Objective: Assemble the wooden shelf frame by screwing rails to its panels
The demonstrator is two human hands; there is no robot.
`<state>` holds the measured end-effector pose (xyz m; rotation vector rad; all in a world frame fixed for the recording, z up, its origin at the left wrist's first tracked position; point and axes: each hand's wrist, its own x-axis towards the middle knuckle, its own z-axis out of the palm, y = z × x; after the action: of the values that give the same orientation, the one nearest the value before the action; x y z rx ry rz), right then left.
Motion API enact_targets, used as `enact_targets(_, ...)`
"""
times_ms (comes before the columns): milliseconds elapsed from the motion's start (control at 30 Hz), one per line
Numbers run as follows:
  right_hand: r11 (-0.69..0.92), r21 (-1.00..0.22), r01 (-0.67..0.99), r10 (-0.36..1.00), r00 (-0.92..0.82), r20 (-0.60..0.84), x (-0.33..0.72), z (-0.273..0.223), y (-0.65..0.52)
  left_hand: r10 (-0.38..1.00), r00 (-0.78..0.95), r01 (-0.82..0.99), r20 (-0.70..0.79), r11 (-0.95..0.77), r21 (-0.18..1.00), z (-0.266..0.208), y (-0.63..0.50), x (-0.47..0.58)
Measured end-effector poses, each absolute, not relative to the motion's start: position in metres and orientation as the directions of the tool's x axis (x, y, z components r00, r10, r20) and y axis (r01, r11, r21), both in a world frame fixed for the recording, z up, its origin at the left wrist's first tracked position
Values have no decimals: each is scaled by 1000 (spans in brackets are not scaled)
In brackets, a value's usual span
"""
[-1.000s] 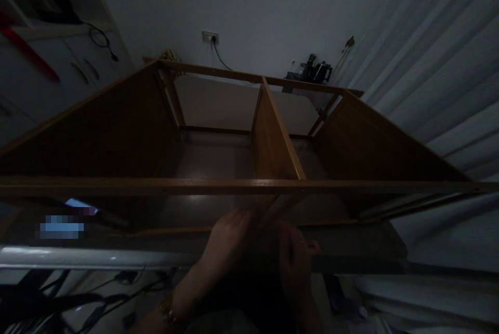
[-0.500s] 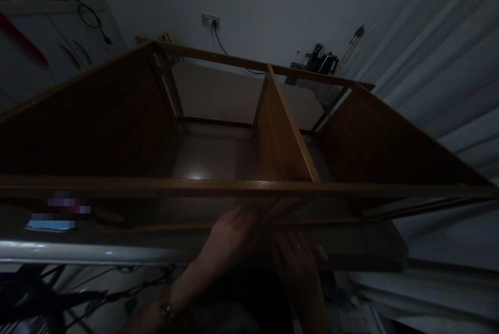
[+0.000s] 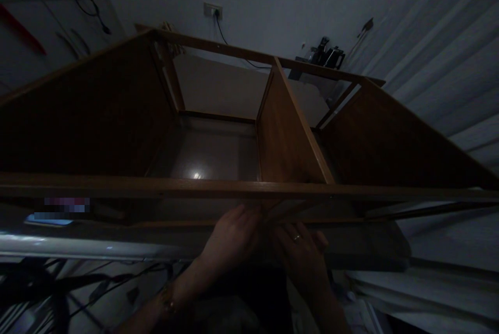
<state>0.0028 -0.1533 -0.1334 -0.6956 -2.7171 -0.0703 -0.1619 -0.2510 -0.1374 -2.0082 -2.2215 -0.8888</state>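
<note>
A large open wooden cabinet frame (image 3: 218, 187) lies before me, with a wooden divider (image 3: 286, 141) between its two bays. My left hand (image 3: 234, 235) is at the lower front of the frame, near the foot of the divider. Its fingers are bent and held together, their tips lost in shadow. Just right of it, my right hand (image 3: 300, 251), with a ring on one finger, curls at the lower front rail (image 3: 319, 220). Whatever sits between the two hands is too dark to make out. A bracelet (image 3: 167, 300) circles my left wrist.
The frame rests on a table with a pale front edge (image 3: 97, 247). A phone-like object with a lit blue face (image 3: 50, 219) lies at the left. Behind stand a dark kettle (image 3: 333, 57) and a wall socket (image 3: 212, 10). Curtains (image 3: 460, 89) hang at the right; cables (image 3: 113, 282) run below.
The view has shifted a little, so the far rail and wall appear slightly higher. Both hands stay at nearly the same place, fingers still bent near the divider.
</note>
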Motion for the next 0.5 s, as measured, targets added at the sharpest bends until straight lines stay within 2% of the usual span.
enact_targets(200,927,57,371,332,-881,337,6,-126,-146,917,-172,921,360,20,388,-135,-250,-161)
enact_targets(367,923,84,377,322,-871,372,8,-125,-145,932,-185,929,313,62,364,-134,-250,-159)
enact_targets(500,919,80,387,343,-882,323,10,-130,-147,930,-168,935,326,46,352,-135,-250,-159)
